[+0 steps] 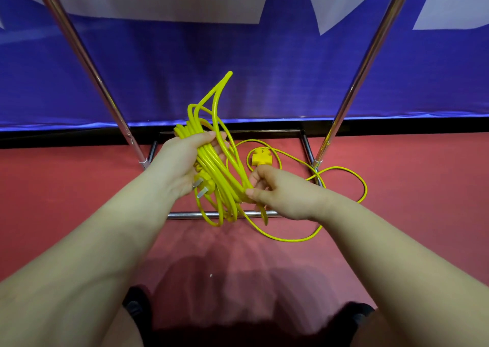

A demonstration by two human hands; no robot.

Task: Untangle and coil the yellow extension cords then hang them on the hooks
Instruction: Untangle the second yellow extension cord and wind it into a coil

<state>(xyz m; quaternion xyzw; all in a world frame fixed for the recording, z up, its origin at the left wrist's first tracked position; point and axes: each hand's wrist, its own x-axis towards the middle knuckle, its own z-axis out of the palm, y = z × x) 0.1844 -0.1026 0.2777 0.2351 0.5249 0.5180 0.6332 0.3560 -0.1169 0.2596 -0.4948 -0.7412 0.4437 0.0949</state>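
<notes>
My left hand (182,161) grips a bundle of coiled yellow extension cord (214,166) in mid air, with several loops hanging below and one loop sticking up. The cord's metal-pronged plug (200,186) pokes out under my left palm. My right hand (275,190) pinches a strand of the same cord at the lower right of the bundle. From there loose cord (341,185) trails in wide loops over the red floor to a yellow socket block (260,157) lying on the floor. No hooks are in view.
A chrome rack frame stands in front of me: slanted posts at left (87,63) and right (370,63), and a low crossbar (185,215) beneath the bundle. A blue and white banner (238,55) hangs behind it. My dark shoes (137,307) show at the bottom.
</notes>
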